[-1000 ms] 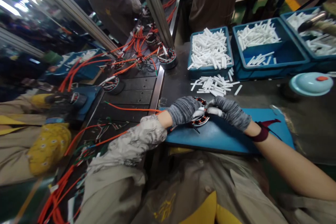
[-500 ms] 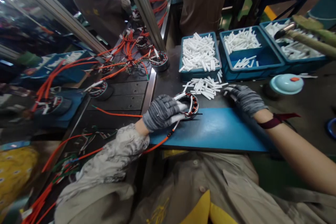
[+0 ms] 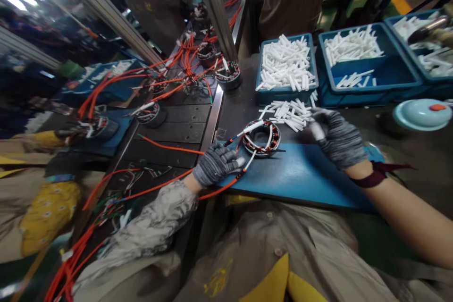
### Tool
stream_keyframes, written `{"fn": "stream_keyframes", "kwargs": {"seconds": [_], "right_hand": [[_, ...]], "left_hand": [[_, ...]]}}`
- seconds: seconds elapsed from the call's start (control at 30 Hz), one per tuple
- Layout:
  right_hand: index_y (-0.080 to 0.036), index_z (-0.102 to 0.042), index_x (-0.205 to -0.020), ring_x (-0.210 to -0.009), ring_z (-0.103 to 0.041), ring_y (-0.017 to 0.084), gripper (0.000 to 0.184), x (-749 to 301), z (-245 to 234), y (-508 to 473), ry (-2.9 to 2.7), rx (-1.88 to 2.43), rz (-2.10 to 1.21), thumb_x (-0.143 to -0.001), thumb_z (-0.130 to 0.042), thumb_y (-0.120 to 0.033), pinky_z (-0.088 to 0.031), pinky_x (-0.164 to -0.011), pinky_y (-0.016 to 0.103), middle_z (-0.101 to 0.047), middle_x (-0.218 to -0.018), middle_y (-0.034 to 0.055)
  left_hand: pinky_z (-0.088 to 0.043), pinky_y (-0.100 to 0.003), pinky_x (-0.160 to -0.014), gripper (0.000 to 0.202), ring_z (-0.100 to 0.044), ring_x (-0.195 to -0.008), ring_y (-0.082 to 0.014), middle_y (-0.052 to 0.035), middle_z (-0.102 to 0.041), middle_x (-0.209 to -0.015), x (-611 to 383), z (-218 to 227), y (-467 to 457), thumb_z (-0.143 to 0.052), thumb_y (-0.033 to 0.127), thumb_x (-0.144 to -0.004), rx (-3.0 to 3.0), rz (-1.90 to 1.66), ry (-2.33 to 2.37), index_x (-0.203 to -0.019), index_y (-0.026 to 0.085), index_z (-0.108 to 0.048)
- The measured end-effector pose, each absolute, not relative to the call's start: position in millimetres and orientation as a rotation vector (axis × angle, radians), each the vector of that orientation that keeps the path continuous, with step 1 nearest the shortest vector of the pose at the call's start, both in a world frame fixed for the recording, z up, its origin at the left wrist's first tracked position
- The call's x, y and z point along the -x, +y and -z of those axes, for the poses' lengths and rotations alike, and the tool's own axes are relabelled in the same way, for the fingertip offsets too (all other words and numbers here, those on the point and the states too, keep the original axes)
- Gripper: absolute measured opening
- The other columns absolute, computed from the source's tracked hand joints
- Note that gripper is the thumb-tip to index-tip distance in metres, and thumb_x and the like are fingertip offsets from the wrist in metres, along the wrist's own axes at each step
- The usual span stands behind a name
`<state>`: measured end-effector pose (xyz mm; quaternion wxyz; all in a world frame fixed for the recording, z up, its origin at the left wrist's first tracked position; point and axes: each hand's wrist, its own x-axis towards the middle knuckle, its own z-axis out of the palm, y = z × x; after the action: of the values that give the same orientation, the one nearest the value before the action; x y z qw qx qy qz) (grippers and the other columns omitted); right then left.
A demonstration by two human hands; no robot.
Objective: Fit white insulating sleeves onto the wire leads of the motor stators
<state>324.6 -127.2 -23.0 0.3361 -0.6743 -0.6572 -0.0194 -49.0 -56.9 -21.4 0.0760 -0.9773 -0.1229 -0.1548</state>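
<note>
A ring-shaped motor stator (image 3: 275,144) with white sleeving and red-and-black lacing lies at the back edge of the blue mat (image 3: 300,177). My left hand (image 3: 218,165), in a grey knit glove, rests beside it. Its fingers are stretched over the orange lead wires (image 3: 226,186), thumb apart. One lead to the stator carries a white sleeve (image 3: 253,127). My right hand (image 3: 338,139), also gloved, hovers right of a loose pile of white tubes (image 3: 288,114). Its fingers are curled and blurred; anything between them cannot be made out.
Blue bins (image 3: 287,96) of white tubes line the back right. A light-blue lidded container (image 3: 421,114) stands at the right. More stators (image 3: 228,75) and orange cables (image 3: 177,59) cover the left side, by a metal post (image 3: 217,14). A co-worker's yellow sleeve (image 3: 51,212) is at far left.
My left hand has come off the stator and moved down-left onto its leads, uncovering the ring. My right hand has curled its fingers beside the pile. The view has shifted left.
</note>
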Motion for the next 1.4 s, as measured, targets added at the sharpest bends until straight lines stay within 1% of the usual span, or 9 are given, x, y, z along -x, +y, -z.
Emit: {"fn": "stream_keyframes", "kwargs": {"seconds": [0.13,0.3,0.53,0.63,0.7,0.83,0.93,1.13,1.4], "right_hand": [[-0.018,-0.071,-0.107,-0.08,-0.073,0.024,0.025,-271.6,16.7,-148.8,-1.859,1.528,0.098,-0.1,-0.052,-0.032,-0.058,-0.076,0.037,-0.078,-0.092,0.0095],[-0.016,-0.075,-0.108,-0.089,-0.073,0.025,0.022,-245.8,28.6,-156.3,-2.087,1.475,0.195,-0.098,-0.055,-0.019,-0.056,-0.082,0.037,-0.079,-0.102,0.0128],[-0.022,-0.075,-0.11,-0.088,-0.076,0.025,0.024,-273.1,32.0,-155.1,-1.972,1.598,-0.333,-0.099,-0.058,-0.036,-0.06,-0.081,0.037,-0.08,-0.1,0.0085],[-0.022,-0.074,-0.112,-0.093,-0.077,0.025,0.026,-275.4,33.2,-154.1,-1.913,1.526,-0.471,-0.098,-0.058,-0.037,-0.061,-0.085,0.039,-0.08,-0.105,0.008],[-0.022,-0.072,-0.116,-0.096,-0.077,0.026,0.029,-273.7,31.6,-154.0,-1.881,1.495,-0.528,-0.098,-0.057,-0.039,-0.061,-0.086,0.039,-0.08,-0.109,0.0083],[-0.022,-0.074,-0.112,-0.095,-0.077,0.026,0.027,-274.6,18.9,-155.9,-1.716,1.487,-0.43,-0.096,-0.059,-0.039,-0.061,-0.088,0.041,-0.08,-0.106,0.0079],[-0.023,-0.075,-0.107,-0.089,-0.076,0.023,0.022,-275.1,5.6,-156.8,-1.618,1.424,-0.445,-0.093,-0.062,-0.034,-0.061,-0.086,0.038,-0.081,-0.1,0.0051],[-0.024,-0.076,-0.103,-0.087,-0.077,0.022,0.019,-254.6,-17.8,-155.3,-1.627,1.316,-0.614,-0.091,-0.064,-0.033,-0.063,-0.082,0.036,-0.081,-0.097,0.0038],[-0.031,-0.078,-0.11,-0.088,-0.074,0.025,0.025,-252.1,-32.7,-158.5,-1.927,1.332,-0.403,-0.096,-0.058,-0.032,-0.061,-0.08,0.041,-0.08,-0.099,0.0057]], "left_hand": [[-0.057,-0.034,-0.088,0.017,-0.07,-0.096,-0.0184,-0.006,-0.073,-0.108,32.4,7.8,-48.7,-0.061,0.03,-0.099,3.087,0.952,-0.709,-0.107,0.024,-0.075],[-0.057,-0.035,-0.09,0.028,-0.07,-0.091,-0.018,-0.0047,-0.075,-0.095,-6.2,-7.4,-64.7,-0.051,0.037,-0.102,3.251,1.32,-1.13,-0.098,0.021,-0.073],[-0.039,-0.023,-0.044,0.034,-0.042,-0.042,-0.0087,0.0065,-0.046,-0.054,-68.7,-1.4,-79.1,-0.051,0.052,-0.099,2.95,2.265,-2.035,-0.092,0.021,-0.062],[-0.049,-0.026,-0.053,0.034,-0.054,-0.051,-0.0113,0.0007,-0.063,-0.067,-77.7,-4.0,-73.6,-0.044,0.045,-0.104,3.077,1.888,-1.946,-0.096,0.02,-0.066],[-0.058,-0.033,-0.078,0.032,-0.07,-0.08,-0.0171,-0.0051,-0.075,-0.091,-71.1,-5.3,-73.4,-0.045,0.041,-0.104,3.231,1.367,-1.629,-0.106,0.021,-0.07],[-0.049,-0.046,-0.111,0.062,-0.061,-0.127,-0.0291,-0.0136,-0.067,-0.134,-28.5,-1.2,-78.6,-0.071,0.056,-0.089,3.088,0.979,-1.103,-0.137,0.018,-0.059],[-0.054,-0.044,-0.101,0.074,-0.065,-0.117,-0.029,-0.0146,-0.067,-0.129,9.0,8.2,-80.5,-0.078,0.058,-0.081,2.839,1.067,-1.092,-0.138,0.017,-0.055],[-0.053,-0.039,-0.089,0.024,-0.069,-0.092,-0.0223,-0.0057,-0.076,-0.098,27.2,26.1,-82.6,-0.069,0.033,-0.092,2.761,0.851,-0.993,-0.114,0.024,-0.074],[-0.049,-0.041,-0.087,0.029,-0.067,-0.088,-0.0242,-0.0063,-0.074,-0.086,14.6,30.1,-86.7,-0.067,0.037,-0.095,2.748,0.744,-1.093,-0.122,0.03,-0.076]]}}
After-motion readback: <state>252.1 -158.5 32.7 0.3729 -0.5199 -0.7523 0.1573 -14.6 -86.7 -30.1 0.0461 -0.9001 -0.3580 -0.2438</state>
